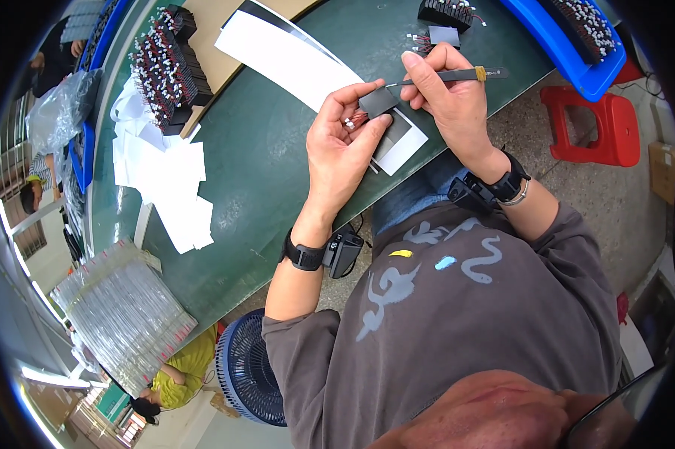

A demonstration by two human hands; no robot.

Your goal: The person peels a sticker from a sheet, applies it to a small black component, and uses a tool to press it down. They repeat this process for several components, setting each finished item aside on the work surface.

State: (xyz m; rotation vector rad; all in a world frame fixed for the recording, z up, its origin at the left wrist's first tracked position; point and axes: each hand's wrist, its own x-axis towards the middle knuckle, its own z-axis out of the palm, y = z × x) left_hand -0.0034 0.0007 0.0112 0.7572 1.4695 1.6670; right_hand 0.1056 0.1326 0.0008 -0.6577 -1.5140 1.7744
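Observation:
My left hand (336, 146) pinches a flat black battery pack (378, 102) between thumb and fingers. Short red and black wires with a small white connector (350, 123) stick out from the pack beside the palm. In my right hand (457, 105) is a pair of dark tweezers (457, 75) with yellow tape around it, its tip meeting the upper edge of the pack. White sheet strips (285, 63) lie on the green table (255, 172) beyond and beneath my hands. Another wired pack (444, 35) rests just past the right hand.
Rows of black wired packs (191, 75) stand at the far left, near crumpled white paper pieces (161, 165). A blue tray (536, 37) holds more packs at the far right. A red stool (614, 127), a blue fan (240, 367) and stacked clear trays (128, 307) surround the table.

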